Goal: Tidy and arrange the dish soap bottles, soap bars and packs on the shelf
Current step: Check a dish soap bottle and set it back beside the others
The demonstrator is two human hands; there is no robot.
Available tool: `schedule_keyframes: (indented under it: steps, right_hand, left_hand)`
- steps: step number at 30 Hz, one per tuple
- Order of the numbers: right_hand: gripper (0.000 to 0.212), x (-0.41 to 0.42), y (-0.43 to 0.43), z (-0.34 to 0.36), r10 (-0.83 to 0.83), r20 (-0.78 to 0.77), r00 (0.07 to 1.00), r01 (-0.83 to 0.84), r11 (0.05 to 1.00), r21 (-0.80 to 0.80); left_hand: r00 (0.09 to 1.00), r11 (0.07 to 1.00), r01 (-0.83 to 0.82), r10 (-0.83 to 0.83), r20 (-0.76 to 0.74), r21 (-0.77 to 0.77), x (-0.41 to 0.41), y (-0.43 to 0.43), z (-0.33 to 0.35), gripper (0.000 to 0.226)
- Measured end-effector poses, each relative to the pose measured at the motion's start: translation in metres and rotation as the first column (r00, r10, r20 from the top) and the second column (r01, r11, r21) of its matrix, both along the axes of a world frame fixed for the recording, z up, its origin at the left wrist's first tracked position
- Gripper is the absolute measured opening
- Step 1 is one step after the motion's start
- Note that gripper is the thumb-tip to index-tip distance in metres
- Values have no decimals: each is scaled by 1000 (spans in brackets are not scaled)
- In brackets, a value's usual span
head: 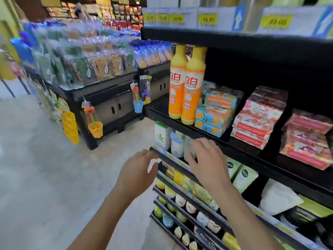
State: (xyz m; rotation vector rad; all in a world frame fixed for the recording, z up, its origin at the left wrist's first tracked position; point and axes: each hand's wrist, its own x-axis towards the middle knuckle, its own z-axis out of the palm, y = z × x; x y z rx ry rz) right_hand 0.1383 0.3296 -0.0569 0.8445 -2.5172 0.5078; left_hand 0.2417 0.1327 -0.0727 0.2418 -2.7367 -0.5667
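At the far left, a low black display stand (108,98) carries rows of clear-wrapped packets, blurred in this view. The person's left hand (138,170) hangs in the air just off the end of the shelving, fingers loosely spread and grasping nothing.

Just right of it, on the second tier, stand a white carton with a green leaf mark (161,135) and a white plastic bottle (177,143). On the black metal shelf (162,105) above, two tall orange-and-yellow dish soap bottles (177,83) stand upright and touching, near the shelf's left end.

The right hand (207,159) reaches toward the second tier with fingers extended and relaxed, in front of a pale bottle (188,147); whether the fingertips touch it cannot be told.

Beside the dish soap bottles lie stacked blue-and-orange soap bar packs (213,118), then a tilted stack of pink-and-red packs (259,116), and a second pink stack (306,139) at the far right.
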Motion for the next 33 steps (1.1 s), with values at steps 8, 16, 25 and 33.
schedule_keyframes:
  steps: [8,16,25,33]
  right_hand:
    - [35,-49,-25,6,-245,-138,960,254,966,52]
    - [46,-49,-56,-8,-490,-158,857,499,867,18]
    - [38,-53,-73,-15,-637,-169,752,637,769,-62]
    - [39,-55,-78,-20,-673,-152,724,657,740,-145]
  left_hand:
    - [984,989,98,-79,-162,110,-113,-68,47,24]
    - [962,926,252,-210,-173,279,-207,-119,62,22]
    - [937,801,350,-302,-177,485,-318,-121,86,30]
    - [941,717,309,-328,-89,624,-395,-106,96,64]
